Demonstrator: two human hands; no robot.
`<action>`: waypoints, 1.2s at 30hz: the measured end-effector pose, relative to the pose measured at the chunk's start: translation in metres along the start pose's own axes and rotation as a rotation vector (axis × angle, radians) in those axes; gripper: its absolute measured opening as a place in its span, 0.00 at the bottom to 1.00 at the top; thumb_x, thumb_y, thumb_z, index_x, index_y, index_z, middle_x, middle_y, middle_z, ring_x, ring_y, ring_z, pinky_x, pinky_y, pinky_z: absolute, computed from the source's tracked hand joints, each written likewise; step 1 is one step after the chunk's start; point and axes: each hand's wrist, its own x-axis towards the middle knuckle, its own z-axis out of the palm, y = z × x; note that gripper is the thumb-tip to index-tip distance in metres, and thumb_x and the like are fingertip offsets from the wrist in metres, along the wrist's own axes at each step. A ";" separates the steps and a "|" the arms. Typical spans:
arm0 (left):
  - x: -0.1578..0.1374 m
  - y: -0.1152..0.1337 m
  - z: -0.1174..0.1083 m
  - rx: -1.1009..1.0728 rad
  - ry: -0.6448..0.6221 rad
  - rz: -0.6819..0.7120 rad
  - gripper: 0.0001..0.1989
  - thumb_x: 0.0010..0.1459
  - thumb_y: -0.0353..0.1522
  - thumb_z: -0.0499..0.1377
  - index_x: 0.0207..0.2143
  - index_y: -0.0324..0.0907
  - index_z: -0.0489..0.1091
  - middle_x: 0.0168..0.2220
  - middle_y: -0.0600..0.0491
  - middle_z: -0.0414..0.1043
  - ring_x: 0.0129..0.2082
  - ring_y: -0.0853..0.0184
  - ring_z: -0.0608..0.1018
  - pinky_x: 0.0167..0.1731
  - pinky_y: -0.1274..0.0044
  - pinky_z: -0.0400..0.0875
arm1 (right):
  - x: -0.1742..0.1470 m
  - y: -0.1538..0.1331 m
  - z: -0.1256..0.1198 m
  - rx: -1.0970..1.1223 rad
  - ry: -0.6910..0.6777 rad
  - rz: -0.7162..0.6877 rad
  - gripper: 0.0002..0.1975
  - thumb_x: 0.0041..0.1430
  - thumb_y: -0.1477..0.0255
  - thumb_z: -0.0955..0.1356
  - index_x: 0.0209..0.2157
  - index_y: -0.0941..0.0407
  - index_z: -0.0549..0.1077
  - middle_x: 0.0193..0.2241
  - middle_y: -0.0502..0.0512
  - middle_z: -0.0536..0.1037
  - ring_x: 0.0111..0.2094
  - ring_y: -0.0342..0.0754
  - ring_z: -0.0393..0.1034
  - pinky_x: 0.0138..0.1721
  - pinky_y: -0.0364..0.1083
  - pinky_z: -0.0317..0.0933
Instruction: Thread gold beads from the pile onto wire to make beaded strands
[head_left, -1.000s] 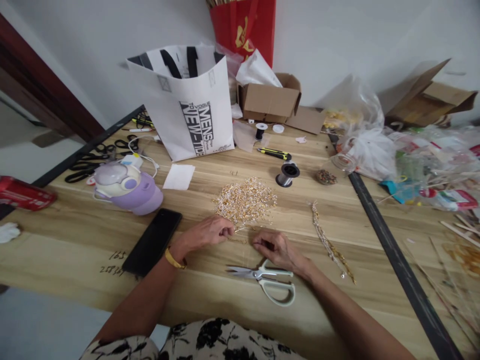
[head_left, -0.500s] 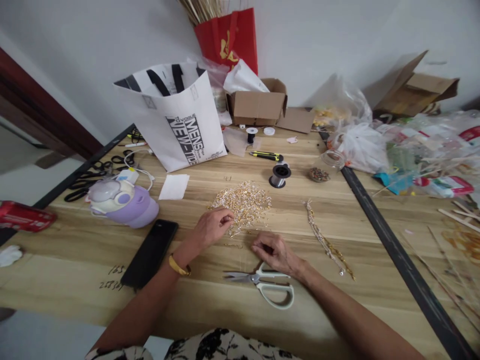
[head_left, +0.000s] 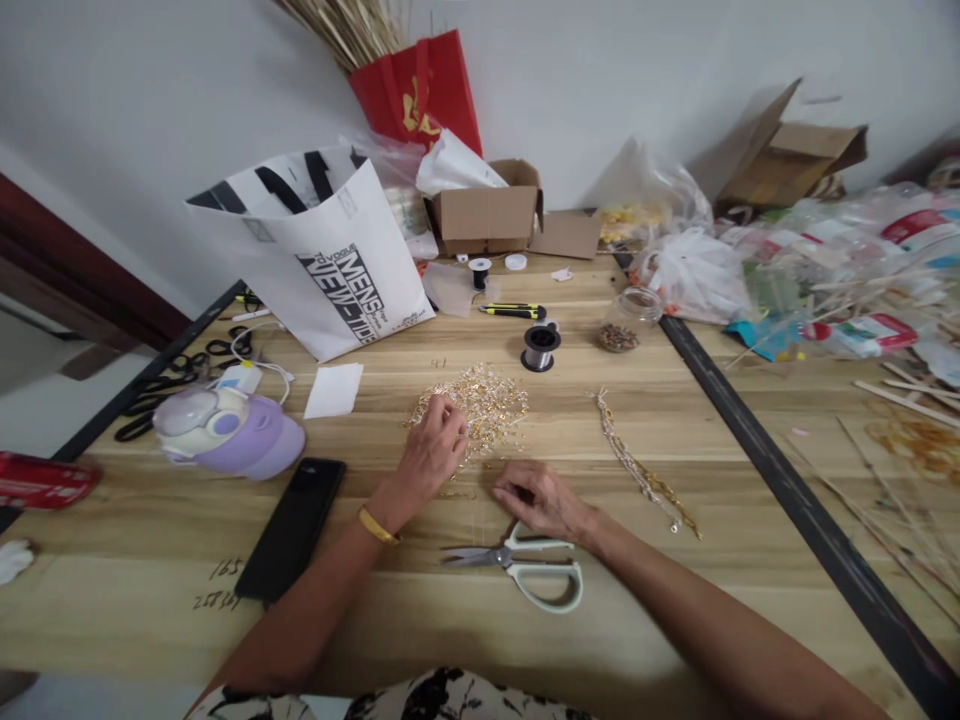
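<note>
Left hand now advanced up-frame into bead pile, fingers curled, picking. Right hand stationary near scissors, fingers pinched; contents indiscernible.

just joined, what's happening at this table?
A person sits at a wooden table doing small craft work. The left hand reaches into a pile of gold beads; the right hand rests curled beside white-handled scissors. A finished beaded strand lies to the right, a wire spool behind.
</note>
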 end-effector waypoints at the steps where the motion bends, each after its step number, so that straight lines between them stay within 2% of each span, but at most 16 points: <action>1: 0.000 -0.001 0.003 0.000 0.005 0.011 0.04 0.55 0.23 0.53 0.32 0.40 0.62 0.42 0.48 0.60 0.40 0.66 0.71 0.40 0.73 0.71 | 0.000 0.000 0.000 -0.006 -0.002 -0.008 0.10 0.63 0.70 0.61 0.29 0.58 0.68 0.22 0.50 0.68 0.23 0.42 0.61 0.26 0.40 0.56; 4: 0.001 -0.002 0.008 -0.022 0.003 0.055 0.05 0.55 0.22 0.52 0.32 0.40 0.61 0.51 0.45 0.59 0.44 0.64 0.71 0.43 0.70 0.70 | 0.000 0.001 0.001 -0.020 -0.005 -0.019 0.10 0.63 0.70 0.61 0.29 0.58 0.68 0.22 0.50 0.68 0.23 0.42 0.61 0.26 0.40 0.56; 6: 0.002 -0.002 0.010 -0.056 0.006 0.082 0.05 0.56 0.22 0.52 0.32 0.40 0.60 0.53 0.45 0.60 0.47 0.63 0.71 0.45 0.69 0.69 | 0.000 0.000 0.001 -0.021 -0.007 -0.016 0.09 0.63 0.71 0.61 0.29 0.58 0.68 0.22 0.50 0.68 0.23 0.41 0.61 0.26 0.40 0.56; 8: 0.002 -0.001 0.010 -0.091 0.014 0.098 0.05 0.56 0.23 0.51 0.31 0.40 0.60 0.49 0.45 0.65 0.46 0.64 0.71 0.45 0.70 0.68 | 0.000 0.000 0.001 -0.018 -0.012 -0.007 0.08 0.62 0.72 0.61 0.30 0.58 0.68 0.22 0.49 0.68 0.23 0.41 0.61 0.26 0.40 0.56; 10: 0.002 0.000 0.012 -0.109 0.014 0.079 0.06 0.57 0.23 0.51 0.29 0.41 0.59 0.39 0.48 0.68 0.41 0.65 0.72 0.42 0.71 0.68 | 0.000 0.000 0.001 -0.016 -0.012 0.001 0.08 0.61 0.72 0.62 0.30 0.58 0.69 0.22 0.49 0.68 0.23 0.41 0.60 0.26 0.40 0.55; 13: -0.001 -0.001 0.014 -0.106 0.001 0.011 0.08 0.56 0.24 0.51 0.25 0.42 0.58 0.26 0.54 0.65 0.30 0.68 0.70 0.34 0.75 0.66 | 0.001 0.001 0.001 -0.010 -0.009 0.017 0.07 0.61 0.73 0.63 0.30 0.58 0.69 0.22 0.49 0.68 0.23 0.40 0.60 0.26 0.39 0.55; 17: -0.005 -0.003 0.019 -0.123 0.000 -0.034 0.07 0.55 0.28 0.55 0.26 0.42 0.59 0.26 0.55 0.65 0.28 0.68 0.69 0.32 0.77 0.65 | 0.002 0.000 0.000 0.000 -0.003 0.029 0.07 0.60 0.73 0.63 0.29 0.59 0.69 0.22 0.48 0.67 0.22 0.40 0.60 0.25 0.39 0.54; 19: -0.007 -0.005 0.020 -0.146 0.011 -0.061 0.03 0.55 0.28 0.56 0.31 0.41 0.62 0.27 0.55 0.66 0.30 0.68 0.70 0.33 0.77 0.65 | 0.002 -0.001 -0.001 0.004 -0.002 0.033 0.07 0.59 0.73 0.63 0.29 0.59 0.69 0.21 0.48 0.67 0.22 0.40 0.59 0.25 0.39 0.53; 21: -0.008 -0.006 0.021 -0.165 0.021 -0.078 0.12 0.55 0.27 0.56 0.42 0.41 0.63 0.28 0.55 0.68 0.30 0.69 0.71 0.35 0.76 0.66 | 0.003 -0.002 -0.001 0.005 -0.002 0.036 0.07 0.59 0.73 0.63 0.29 0.59 0.69 0.21 0.48 0.67 0.22 0.40 0.59 0.25 0.39 0.54; 24: -0.007 -0.005 0.019 -0.152 0.022 -0.070 0.30 0.55 0.27 0.56 0.59 0.42 0.52 0.28 0.57 0.68 0.31 0.69 0.71 0.37 0.76 0.67 | 0.003 -0.002 -0.001 0.007 -0.013 0.042 0.07 0.60 0.73 0.63 0.28 0.59 0.69 0.21 0.48 0.67 0.22 0.40 0.60 0.25 0.39 0.54; 27: -0.003 -0.002 0.017 -0.113 0.012 -0.026 0.35 0.56 0.28 0.56 0.63 0.43 0.44 0.28 0.56 0.68 0.31 0.68 0.71 0.37 0.76 0.67 | 0.003 0.001 0.001 0.015 -0.019 0.040 0.08 0.60 0.72 0.63 0.28 0.59 0.69 0.22 0.48 0.68 0.22 0.40 0.60 0.26 0.39 0.54; 32: 0.004 0.005 0.014 -0.049 -0.025 0.103 0.30 0.60 0.27 0.52 0.63 0.44 0.47 0.36 0.51 0.71 0.37 0.65 0.72 0.41 0.74 0.67 | 0.002 0.003 0.001 0.026 -0.011 0.048 0.07 0.59 0.72 0.63 0.28 0.59 0.69 0.22 0.49 0.69 0.22 0.40 0.60 0.25 0.39 0.54; 34: 0.005 0.007 0.014 -0.027 -0.040 0.138 0.24 0.61 0.26 0.50 0.60 0.43 0.55 0.38 0.49 0.71 0.39 0.64 0.72 0.41 0.73 0.67 | 0.002 0.002 0.001 0.031 -0.006 0.050 0.07 0.59 0.72 0.63 0.29 0.59 0.69 0.22 0.49 0.69 0.23 0.40 0.60 0.25 0.39 0.55; 36: 0.005 0.007 0.015 -0.017 -0.054 0.157 0.16 0.61 0.27 0.50 0.51 0.40 0.66 0.36 0.48 0.71 0.38 0.64 0.72 0.41 0.73 0.66 | 0.002 0.002 0.000 0.029 -0.001 0.048 0.07 0.59 0.72 0.63 0.28 0.59 0.69 0.22 0.49 0.69 0.23 0.40 0.60 0.25 0.39 0.55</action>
